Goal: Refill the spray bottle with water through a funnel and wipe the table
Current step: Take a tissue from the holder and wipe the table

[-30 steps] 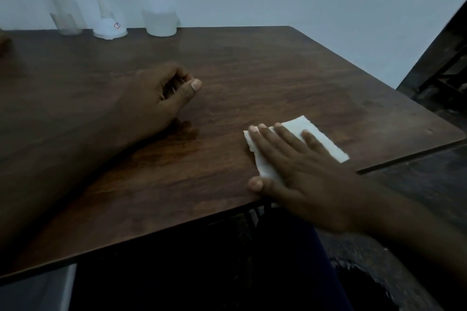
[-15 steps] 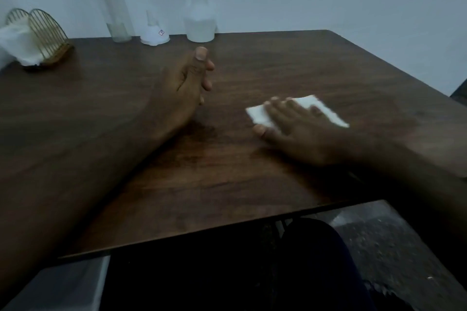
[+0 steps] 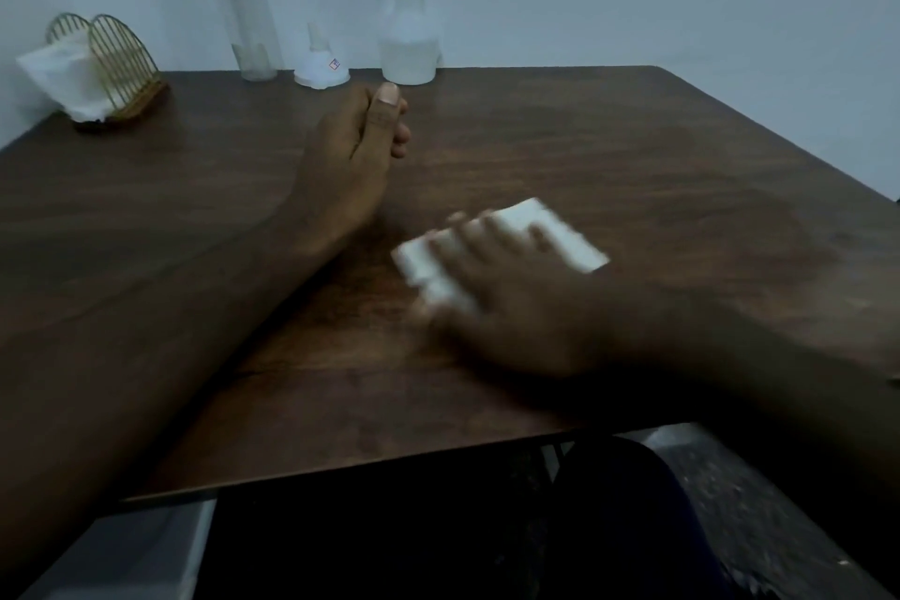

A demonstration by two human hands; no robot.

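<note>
Just changed: the right hand [image 3: 526, 307] has slid the folded white tissue [image 3: 550, 234] away from the near edge of the surface [image 3: 657, 151] and in toward the middle. A second ago it lay close to that edge; now hand and tissue are both smeared with motion.
Wiping side: the right hand lies flat with its fingers straight across the tissue, pressing it onto the wood. It grips nothing.
Idle side: the left hand [image 3: 350, 146] has rolled up onto its edge with the thumb uppermost. Its fingers are loosely curled round nothing, and it rests on the surface to the left of the tissue, apart from it.
Bottle: the spray bottle [image 3: 408, 49] stands upright at the far edge by the wall, well apart from both hands. There is pale liquid in its lower part.
Funnel: the funnel [image 3: 320, 68] sits mouth down just left of the spray bottle, not in it.
Other things: a tall clear bottle [image 3: 248, 15] stands left of the funnel, and a wire napkin holder [image 3: 117, 68] sits at the far left corner.
Meaning: the refill looks finished, with the funnel set aside. The wipe is in full stroke and is working inward from the front strip.
Left to do: I'd say the middle and far parts of the surface, and the left side where the idle arm lies, still need a pass.
</note>
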